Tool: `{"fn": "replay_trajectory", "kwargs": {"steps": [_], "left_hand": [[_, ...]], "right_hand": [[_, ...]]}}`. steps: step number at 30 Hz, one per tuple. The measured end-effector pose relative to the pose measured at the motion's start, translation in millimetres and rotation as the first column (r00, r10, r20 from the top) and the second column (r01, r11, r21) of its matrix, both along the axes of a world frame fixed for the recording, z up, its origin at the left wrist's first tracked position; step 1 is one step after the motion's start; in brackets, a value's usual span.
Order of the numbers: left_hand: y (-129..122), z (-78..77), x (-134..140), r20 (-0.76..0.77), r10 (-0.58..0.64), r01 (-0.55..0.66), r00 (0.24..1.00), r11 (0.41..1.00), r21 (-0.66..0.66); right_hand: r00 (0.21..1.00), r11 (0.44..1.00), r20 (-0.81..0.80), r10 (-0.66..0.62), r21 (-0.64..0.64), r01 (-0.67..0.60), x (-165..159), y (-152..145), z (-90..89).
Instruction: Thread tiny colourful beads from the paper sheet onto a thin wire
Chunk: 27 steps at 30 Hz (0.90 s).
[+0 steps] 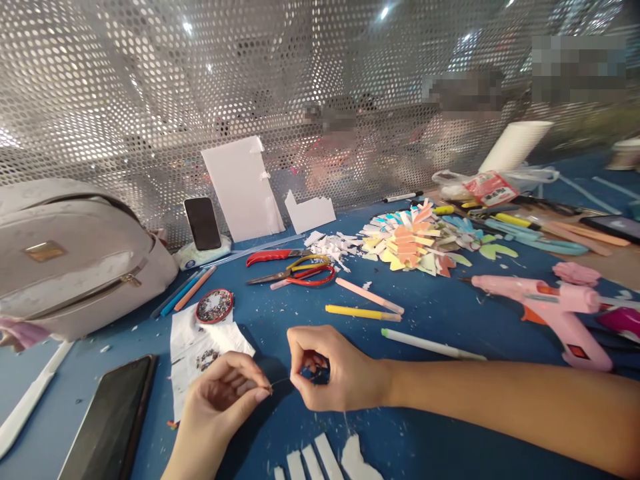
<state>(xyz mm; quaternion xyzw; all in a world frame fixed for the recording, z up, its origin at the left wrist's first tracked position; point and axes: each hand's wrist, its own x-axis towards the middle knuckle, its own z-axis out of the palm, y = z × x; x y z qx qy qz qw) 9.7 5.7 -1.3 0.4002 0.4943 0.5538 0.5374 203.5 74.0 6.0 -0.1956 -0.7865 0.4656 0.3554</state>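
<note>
At the front middle, my left hand [223, 393] is closed in a pinch, with a tiny dark bit at its fingertips that is too small to name. A thin thread [281, 382] or fine wire runs from there to my right hand [335, 370], whose thumb and forefinger are pinched on its other end. Just behind my left hand, a white tissue [183, 340] bears a small heap of beads [206, 359]. A red-rimmed round dish [215, 306] full of mixed small beads sits on the tissue's far end.
Scissors [300, 273] and red-handled pliers [275, 255] lie beyond my hands, near markers [357, 312] and paper scraps [410, 243]. A pink glue gun [550, 293] is at right. Left are a phone [110, 427] and a pale backpack [75, 260]. White strips [313, 461] lie in front.
</note>
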Motion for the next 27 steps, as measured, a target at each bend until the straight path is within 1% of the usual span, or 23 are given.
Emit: {"fn": "replay_trajectory", "kwargs": {"steps": [6, 14, 16, 18, 21, 24, 27], "left_hand": [[0.4, -1.7, 0.2, 0.002, 0.002, -0.002, 1.0, 1.0, 0.007], [0.5, -0.9, -0.5, -0.002, -0.009, 0.009, 1.0, 1.0, 0.024], [-0.2, -0.8, 0.3, -0.026, -0.02, 0.021, 0.999, 0.999, 0.037], [-1.6, -0.9, 1.3, -0.082, -0.023, 0.028, 0.996, 0.998, 0.058], [-4.9, -0.7, 2.7, -0.204, -0.019, 0.039, 0.979, 0.995, 0.094], [-7.9, -0.2, 2.1, -0.337, -0.023, 0.068, 0.941, 0.99, 0.122], [-8.0, -0.9, -2.1, -0.435, -0.014, 0.095, 0.9, 0.982, 0.165]], "right_hand": [[1.0, 1.0, 0.005, 0.005, 0.007, -0.005, -0.7, 0.0, -0.7], [0.999, 0.993, 0.017, 0.036, 0.108, -0.038, -1.8, 1.0, -3.6], [0.999, 0.991, 0.024, 0.033, 0.126, -0.036, -1.4, 0.6, -4.3], [0.999, 0.989, 0.029, 0.029, 0.143, -0.033, -1.2, 0.2, -4.4], [0.999, 0.985, 0.04, 0.037, 0.166, -0.043, -1.3, -0.1, -4.1], [0.997, 0.982, 0.053, 0.047, 0.182, -0.056, -1.3, 0.1, -4.7], [0.996, 0.979, 0.072, 0.045, 0.197, -0.059, -0.9, 0.6, -6.1]]}}
